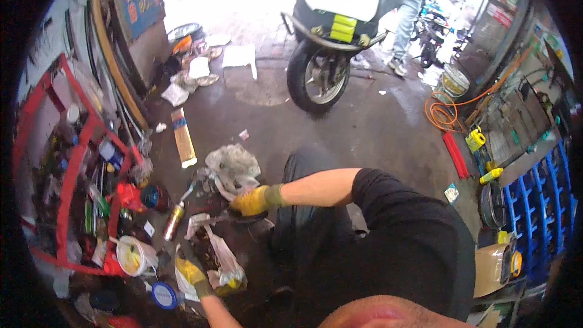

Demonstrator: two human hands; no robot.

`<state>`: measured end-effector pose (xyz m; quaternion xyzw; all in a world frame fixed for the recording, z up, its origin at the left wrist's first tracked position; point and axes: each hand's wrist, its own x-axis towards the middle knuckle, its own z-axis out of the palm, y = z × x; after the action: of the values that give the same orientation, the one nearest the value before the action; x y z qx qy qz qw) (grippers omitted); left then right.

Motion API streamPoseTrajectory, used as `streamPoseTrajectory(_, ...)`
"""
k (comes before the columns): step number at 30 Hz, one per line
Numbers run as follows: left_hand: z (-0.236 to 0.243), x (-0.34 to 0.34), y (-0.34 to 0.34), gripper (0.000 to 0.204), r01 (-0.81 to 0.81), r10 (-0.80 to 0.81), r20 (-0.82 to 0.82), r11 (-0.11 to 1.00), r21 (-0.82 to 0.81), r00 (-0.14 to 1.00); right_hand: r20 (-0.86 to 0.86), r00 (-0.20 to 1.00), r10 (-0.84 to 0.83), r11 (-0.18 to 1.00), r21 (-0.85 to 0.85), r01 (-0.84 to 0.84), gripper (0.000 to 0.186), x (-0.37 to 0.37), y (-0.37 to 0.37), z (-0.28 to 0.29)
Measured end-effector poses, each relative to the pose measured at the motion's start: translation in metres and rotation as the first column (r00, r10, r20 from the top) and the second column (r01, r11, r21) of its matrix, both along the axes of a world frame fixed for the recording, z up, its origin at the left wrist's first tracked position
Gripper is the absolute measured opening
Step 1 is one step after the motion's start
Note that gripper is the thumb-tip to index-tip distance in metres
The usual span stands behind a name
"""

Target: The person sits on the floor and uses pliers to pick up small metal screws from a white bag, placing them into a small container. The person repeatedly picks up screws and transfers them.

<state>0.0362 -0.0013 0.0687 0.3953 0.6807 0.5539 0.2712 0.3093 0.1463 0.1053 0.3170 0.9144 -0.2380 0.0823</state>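
Note:
My right hand (250, 202), in a yellow glove with dark fingers, is low over the floor at the lower end of a crumpled whitish plastic bag (234, 164). Its fingers curl downward, and what they close on is hidden. Nearer to me, my left hand (193, 273), gloved the same way, is closed at a thin white sheet (183, 280), cloth or plastic. Between the hands lies a pale, twisted plastic wrapper (225, 254) with dark bits beside it. A gold spray can (173, 222) is just beyond my left hand.
At left stand a red metal frame (71, 188) full of bottles, a white bucket (135, 256) and a blue lid (164, 295). A flattened cardboard box (183, 140) lies ahead. A scooter (340, 24) stands with a person beside it. Blue bins (540, 206) and an orange hose (438, 111) are at right.

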Motion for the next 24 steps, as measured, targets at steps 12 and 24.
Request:
streamPoseTrajectory(12, -0.022, 0.021, 0.001, 0.032, 0.244, -0.363, 0.819, 0.929, 0.279, 0.444, -0.045, 0.999, 0.023, 1.0, 0.017, -0.023, 0.042, 0.004, 0.006, -0.012)
streamPoseTrajectory(24, 0.024, 0.082, -0.008, 0.034, 0.331, -0.458, 0.477, 0.884, 0.329, 0.75, -0.372, 0.924, -0.091, 0.966, -0.257, -0.008, 0.041, -0.028, -0.015, 0.043)
